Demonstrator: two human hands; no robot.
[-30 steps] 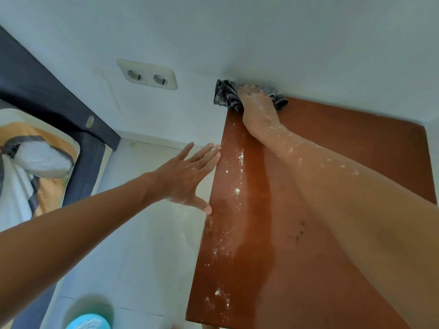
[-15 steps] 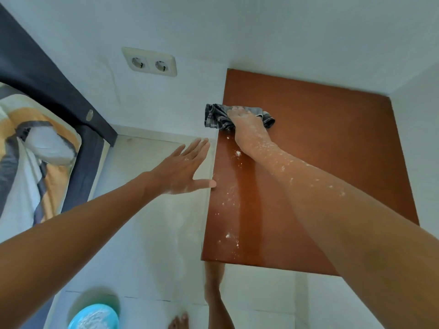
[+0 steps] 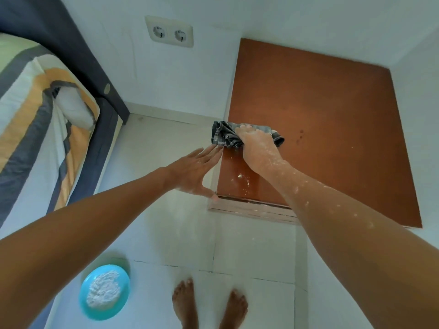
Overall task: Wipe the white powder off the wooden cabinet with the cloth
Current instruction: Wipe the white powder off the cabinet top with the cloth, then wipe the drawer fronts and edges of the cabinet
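Note:
The reddish-brown top of the wooden cabinet (image 3: 320, 129) stands in the room's corner. My right hand (image 3: 255, 144) presses a crumpled grey checked cloth (image 3: 225, 136) onto the cabinet's left edge, where part of the cloth hangs over the side. A few specks of white powder (image 3: 242, 178) lie on the front left of the top, just in front of the cloth. My left hand (image 3: 194, 172) is flat and open with its fingers together, held against the cabinet's left side at the front corner. Powder dusts my right forearm.
A turquoise bowl of white powder (image 3: 104, 290) sits on the tiled floor at the lower left. My bare feet (image 3: 209, 302) stand in front of the cabinet. A bed with a striped blanket (image 3: 35, 115) fills the left side. A double wall socket (image 3: 169, 32) is on the back wall.
My right hand has dragged the cloth from the cabinet's back left corner forward along the left edge. My left hand moved toward the front corner. The view tilted down.

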